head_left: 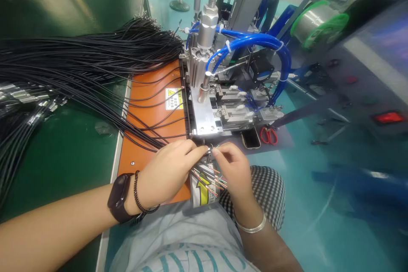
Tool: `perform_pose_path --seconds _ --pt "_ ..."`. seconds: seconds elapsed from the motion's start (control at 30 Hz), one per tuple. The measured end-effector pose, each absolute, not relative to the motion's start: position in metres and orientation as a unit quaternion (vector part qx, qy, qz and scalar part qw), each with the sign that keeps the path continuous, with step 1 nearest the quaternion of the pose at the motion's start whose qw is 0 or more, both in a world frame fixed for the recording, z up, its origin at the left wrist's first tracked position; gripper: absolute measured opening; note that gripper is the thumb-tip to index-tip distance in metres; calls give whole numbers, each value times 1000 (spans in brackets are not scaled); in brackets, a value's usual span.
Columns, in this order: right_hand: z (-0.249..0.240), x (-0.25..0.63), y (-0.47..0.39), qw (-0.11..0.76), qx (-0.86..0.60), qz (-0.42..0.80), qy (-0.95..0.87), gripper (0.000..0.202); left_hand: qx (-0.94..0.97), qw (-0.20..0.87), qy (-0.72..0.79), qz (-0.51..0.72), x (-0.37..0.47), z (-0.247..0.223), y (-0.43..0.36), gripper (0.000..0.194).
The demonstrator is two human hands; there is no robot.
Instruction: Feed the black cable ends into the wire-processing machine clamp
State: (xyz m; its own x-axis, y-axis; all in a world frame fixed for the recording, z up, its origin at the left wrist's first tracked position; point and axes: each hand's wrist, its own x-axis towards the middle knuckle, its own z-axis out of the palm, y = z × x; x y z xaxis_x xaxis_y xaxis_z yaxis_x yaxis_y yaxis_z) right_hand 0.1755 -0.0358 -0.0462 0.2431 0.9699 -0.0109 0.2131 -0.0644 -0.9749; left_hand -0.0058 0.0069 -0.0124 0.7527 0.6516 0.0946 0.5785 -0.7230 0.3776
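Note:
My left hand (pixel 172 168) is closed over a bunch of black cables (pixel 143 134), its thumb and index finger reaching to a small dark fixture (pixel 208 157) at the near end of the machine. Below that hand, the cables' stripped ends (pixel 212 182) fan out in thin coloured wires. My right hand (pixel 235 170) pinches the fine wires of one cable end at the same fixture, its fingertips almost meeting my left thumb. The exact grip point is partly hidden by the fingers. Other single cables run across the orange plate (pixel 153 80) into the machine's side.
The metal machine (pixel 204 112) rises just ahead, with blue air hoses (pixel 280 63) arching over it. A large pile of black cables (pixel 79 53) lies left on the green table (pixel 76 148). A phone (pixel 250 139) and red-handled scissors (pixel 269 135) lie right. Behind them hangs a wire spool (pixel 318 23).

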Motion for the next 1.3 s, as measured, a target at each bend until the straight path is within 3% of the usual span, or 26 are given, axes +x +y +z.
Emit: perform_pose_path --seconds 0.23,0.47,0.67,1.1,1.3 --pt "-48 186 -32 403 -620 503 -448 16 946 76 304 79 -6 -16 12 45" --pt "-55 186 -27 413 -616 515 -430 8 950 38 297 91 -5 -18 12 43" --pt "-51 185 -21 413 -623 510 -426 2 950 5 303 73 -6 -20 9 53" --pt "-46 186 -19 423 -605 532 -415 6 954 -38 296 26 -6 -25 11 67" --pt "-58 183 -15 445 -590 538 -405 6 949 -70 308 -20 3 -14 7 57"
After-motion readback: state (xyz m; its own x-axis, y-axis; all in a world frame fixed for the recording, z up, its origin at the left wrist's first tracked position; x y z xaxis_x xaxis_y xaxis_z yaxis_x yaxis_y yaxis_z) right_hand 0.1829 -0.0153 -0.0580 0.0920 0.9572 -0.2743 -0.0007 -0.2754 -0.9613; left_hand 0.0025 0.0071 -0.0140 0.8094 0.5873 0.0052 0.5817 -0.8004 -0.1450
